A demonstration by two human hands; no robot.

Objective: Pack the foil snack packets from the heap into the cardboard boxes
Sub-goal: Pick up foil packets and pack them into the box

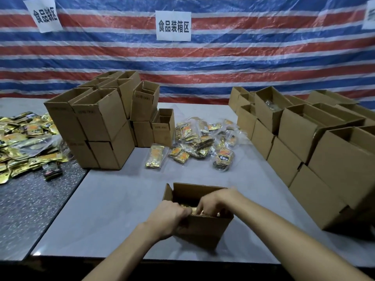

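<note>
Both busy: left hand (172,212) gripped the open box's (203,230) near wall, right hand (216,200) curled onto packets (185,206) inside; forcing them probably risked crumpled foil or the box sliding off the bench (113,209) edge, while the heap (203,138) lay beyond the hands, flanked by the left stack (101,122) and the right stack (294,128).

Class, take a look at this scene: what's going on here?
A person is packing a box on the table. The left hand grips the box's near rim; the right hand reaches inside, curled on gold packets. A heap of packets lies mid-table, a bigger heap far left, and box stacks stand on both sides.
</note>
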